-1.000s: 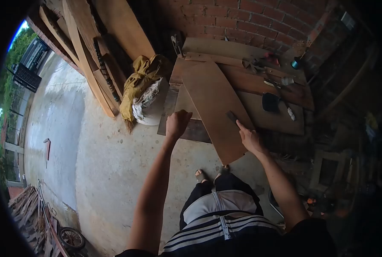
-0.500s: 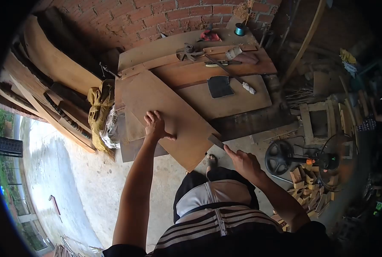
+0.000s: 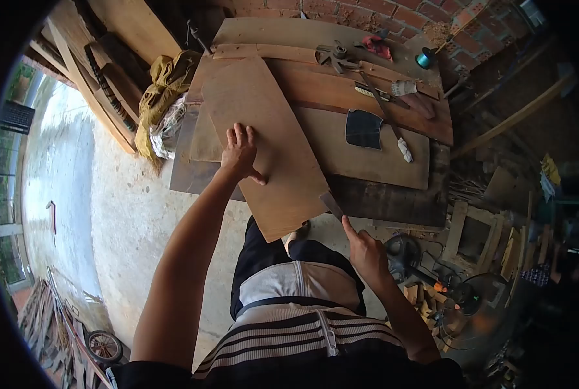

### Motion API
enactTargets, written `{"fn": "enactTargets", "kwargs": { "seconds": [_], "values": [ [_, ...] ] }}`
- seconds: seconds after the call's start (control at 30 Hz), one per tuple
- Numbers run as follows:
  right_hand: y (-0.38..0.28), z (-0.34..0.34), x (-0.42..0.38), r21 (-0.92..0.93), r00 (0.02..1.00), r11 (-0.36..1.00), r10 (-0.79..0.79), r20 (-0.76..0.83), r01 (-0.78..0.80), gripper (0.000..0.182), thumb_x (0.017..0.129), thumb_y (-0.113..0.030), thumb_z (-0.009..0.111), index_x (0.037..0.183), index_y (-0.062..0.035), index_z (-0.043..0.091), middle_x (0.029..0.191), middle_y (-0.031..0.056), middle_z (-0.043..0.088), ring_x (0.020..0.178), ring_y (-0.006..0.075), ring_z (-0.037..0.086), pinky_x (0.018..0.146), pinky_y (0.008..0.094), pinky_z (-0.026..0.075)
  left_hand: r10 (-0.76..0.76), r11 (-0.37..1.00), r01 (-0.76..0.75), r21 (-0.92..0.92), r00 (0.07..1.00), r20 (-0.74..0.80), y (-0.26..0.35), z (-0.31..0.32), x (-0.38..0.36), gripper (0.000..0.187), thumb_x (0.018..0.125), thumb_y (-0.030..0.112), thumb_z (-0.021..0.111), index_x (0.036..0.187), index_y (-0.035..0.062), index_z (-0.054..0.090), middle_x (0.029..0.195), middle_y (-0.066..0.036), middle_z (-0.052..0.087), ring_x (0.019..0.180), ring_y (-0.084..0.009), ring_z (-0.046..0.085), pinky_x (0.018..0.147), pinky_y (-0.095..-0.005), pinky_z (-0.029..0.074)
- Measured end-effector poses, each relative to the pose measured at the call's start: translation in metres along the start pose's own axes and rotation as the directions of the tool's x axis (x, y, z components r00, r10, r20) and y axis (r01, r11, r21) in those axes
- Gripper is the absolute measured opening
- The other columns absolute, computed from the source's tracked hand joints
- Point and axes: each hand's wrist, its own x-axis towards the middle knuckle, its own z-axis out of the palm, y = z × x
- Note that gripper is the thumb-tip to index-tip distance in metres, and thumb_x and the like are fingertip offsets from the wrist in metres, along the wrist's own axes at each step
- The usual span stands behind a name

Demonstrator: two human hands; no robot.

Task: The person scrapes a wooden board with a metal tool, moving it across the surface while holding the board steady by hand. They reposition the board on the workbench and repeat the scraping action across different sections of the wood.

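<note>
A long brown wooden board (image 3: pixel 273 123) lies slantwise on the workbench, its near end jutting out past the bench edge toward my body. My left hand (image 3: pixel 241 155) rests on top of it, palm down with the fingers spread. My right hand (image 3: pixel 366 249) is closed around the handle end of a flat grey metal blade (image 3: pixel 331 205) with a squared tip, index finger stretched along it. The blade's tip meets the board's right edge near the near corner. Whether the blade is a file or a knife I cannot make out; its handle is hidden in my fist.
On the workbench (image 3: pixel 383 201) lie a dark square sheet (image 3: pixel 364 129), a long rod with a white-wrapped end (image 3: pixel 404 150), a metal star-shaped part (image 3: pixel 337 57) and a teal spool (image 3: pixel 425 58). A yellow sack (image 3: pixel 163 97) stands left; a fan (image 3: pixel 471 295) and wood offcuts are right.
The view has shifted, so the bench appears higher and farther right. The blade tip stays by the board's right edge; my left hand is still flat on the board.
</note>
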Motion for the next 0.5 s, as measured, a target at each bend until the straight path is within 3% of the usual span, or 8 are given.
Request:
{"fn": "enactTargets", "kwargs": {
  "seconds": [0.1,0.17,0.27,0.3,0.37,0.5],
  "values": [
    [-0.012,0.008,0.054,0.006,0.998,1.000,-0.006,-0.058,0.006,0.063,0.088,0.000,0.059,0.148,-0.0162,0.049,0.077,0.0168,0.062,0.066,0.0344,0.068,0.059,0.0448,0.054,-0.012,1.000,0.012,0.023,1.000,0.003,0.000,0.005,0.000,0.158,0.031,0.049,0.100,0.153,-0.0091,0.018,0.154,-0.041,0.018,0.142,-0.0591,0.023,0.115,-0.0525,0.038],
    [-0.016,0.016,0.089,0.015,0.976,0.997,-0.068,-0.209,0.072,0.066,0.087,-0.002,0.061,0.150,-0.0158,0.047,0.079,0.0138,0.064,0.061,0.0320,0.069,0.055,0.0427,0.056,-0.002,1.000,0.002,0.008,1.000,-0.003,0.001,-0.002,-0.003,0.158,0.031,0.049,0.100,0.153,-0.0086,0.018,0.154,-0.041,0.019,0.142,-0.0591,0.023,0.114,-0.0524,0.039],
    [-0.009,0.011,0.084,-0.004,0.971,0.995,-0.097,-0.218,0.099,0.066,0.087,-0.002,0.061,0.150,-0.0159,0.047,0.078,0.0133,0.063,0.062,0.0319,0.069,0.055,0.0430,0.056,0.002,1.000,-0.002,-0.012,1.000,-0.007,0.002,0.002,-0.003,0.157,0.030,0.049,0.100,0.152,-0.0084,0.019,0.154,-0.041,0.019,0.142,-0.0592,0.023,0.114,-0.0523,0.039],
    [-0.006,0.007,0.073,-0.011,0.972,0.995,-0.102,-0.213,0.102,0.066,0.087,-0.002,0.061,0.150,-0.0159,0.047,0.078,0.0133,0.063,0.062,0.0319,0.069,0.055,0.0430,0.056,-0.003,1.000,0.003,-0.008,1.000,-0.016,0.000,0.000,-0.002,0.156,0.030,0.048,0.100,0.152,-0.0086,0.020,0.154,-0.041,0.019,0.142,-0.0591,0.023,0.114,-0.0524,0.039],
    [0.004,0.002,0.027,-0.040,0.998,0.999,-0.036,-0.058,0.034,0.066,0.087,-0.002,0.061,0.150,-0.0161,0.046,0.077,0.0130,0.062,0.063,0.0321,0.069,0.055,0.0436,0.055,-0.015,1.000,0.015,-0.013,1.000,-0.015,0.001,-0.002,-0.004,0.156,0.031,0.048,0.100,0.152,-0.0084,0.020,0.154,-0.041,0.020,0.141,-0.0589,0.024,0.114,-0.0523,0.039],
    [0.007,0.003,0.001,-0.035,1.000,0.999,-0.022,0.012,0.022,0.067,0.087,-0.002,0.061,0.151,-0.0164,0.045,0.076,0.0124,0.061,0.064,0.0327,0.069,0.055,0.0444,0.055,-0.027,0.999,0.026,-0.038,0.999,-0.023,0.001,0.002,-0.002,0.156,0.030,0.046,0.100,0.152,-0.0081,0.020,0.154,-0.041,0.021,0.141,-0.0599,0.025,0.115,-0.0521,0.038]
  ]
}}
